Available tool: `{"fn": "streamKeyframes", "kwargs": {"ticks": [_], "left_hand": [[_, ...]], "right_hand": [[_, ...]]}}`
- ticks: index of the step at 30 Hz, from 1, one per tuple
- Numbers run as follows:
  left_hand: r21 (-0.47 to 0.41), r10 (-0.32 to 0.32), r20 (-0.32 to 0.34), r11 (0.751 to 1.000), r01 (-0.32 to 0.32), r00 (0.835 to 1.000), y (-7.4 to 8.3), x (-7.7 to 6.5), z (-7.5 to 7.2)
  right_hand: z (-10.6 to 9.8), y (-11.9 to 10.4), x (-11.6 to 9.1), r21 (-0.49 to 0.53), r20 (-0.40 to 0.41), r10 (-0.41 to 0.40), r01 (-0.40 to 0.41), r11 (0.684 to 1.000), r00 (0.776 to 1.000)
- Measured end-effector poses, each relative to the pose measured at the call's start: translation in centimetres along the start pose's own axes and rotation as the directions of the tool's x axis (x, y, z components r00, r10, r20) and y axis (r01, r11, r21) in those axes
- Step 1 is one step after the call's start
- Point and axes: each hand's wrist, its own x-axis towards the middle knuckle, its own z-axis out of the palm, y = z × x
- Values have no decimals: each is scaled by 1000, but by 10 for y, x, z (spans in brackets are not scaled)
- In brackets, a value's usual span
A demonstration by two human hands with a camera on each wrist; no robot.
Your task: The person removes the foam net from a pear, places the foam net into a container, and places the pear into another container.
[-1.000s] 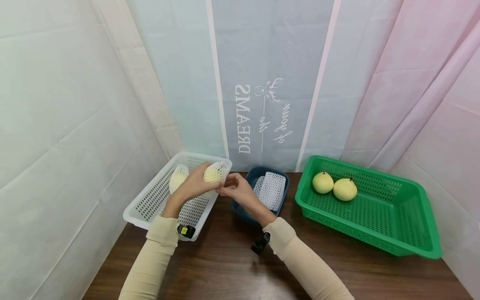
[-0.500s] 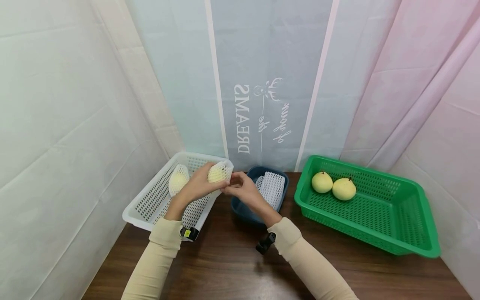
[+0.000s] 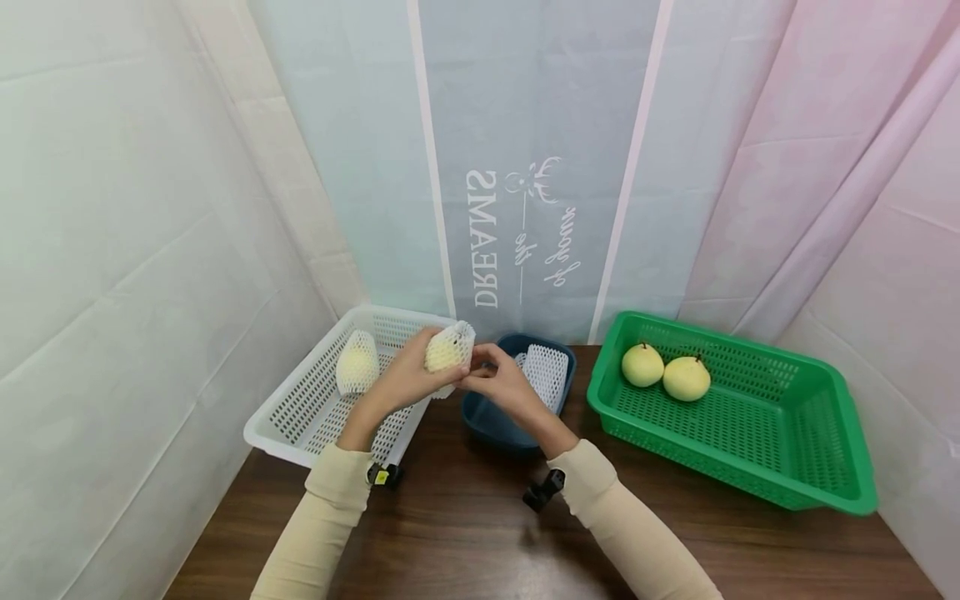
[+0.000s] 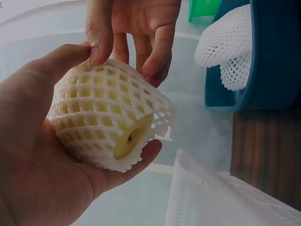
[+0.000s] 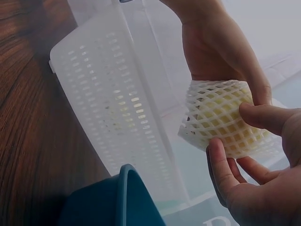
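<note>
A pale yellow pear [image 3: 448, 350] in a white foam net [image 4: 101, 101] is held up by my left hand [image 3: 405, 379] at the right rim of the white basket. Its thumb and fingers curl round the netted fruit. In the left wrist view, the pear's end with a dark dimple shows through the net's open mouth. My right hand [image 3: 513, 392] reaches in from the right and pinches the net, thumb on one side and fingertips on the other, as the right wrist view shows. Another netted pear [image 3: 357, 365] lies inside the white basket [image 3: 279, 448].
Between the baskets stands a dark blue basin [image 3: 495, 429] with several flat foam nets [image 3: 546, 373]. A green basket [image 3: 750, 471] on the right holds two bare pears [image 3: 664, 373] at its left end. All stand on a dark wooden table [image 3: 457, 533] before a curtain [image 3: 540, 100].
Both hands have shifted slightly right with the netted pear, from over the white basket toward the blue basin. The pear has turned a little, and the right fingers keep working at the net.
</note>
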Motion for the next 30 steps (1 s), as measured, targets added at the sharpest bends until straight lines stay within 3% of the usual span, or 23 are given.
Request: {"fn": "streamKeyframes", "kwargs": {"ticks": [10, 19, 30], "left_hand": [[-68, 36, 22, 997, -34, 999, 0, -10, 10], [-71, 59, 62, 996, -54, 996, 3, -15, 20], [-91, 60, -4, 994, -60, 998, 2, -21, 38]], "right_hand": [[-9, -3, -8, -72, 0, 17, -17, 997, 1000], [-19, -3, -20, -111, -3, 51, -51, 992, 999], [-30, -3, -32, -149, -12, 61, -62, 987, 998]]}}
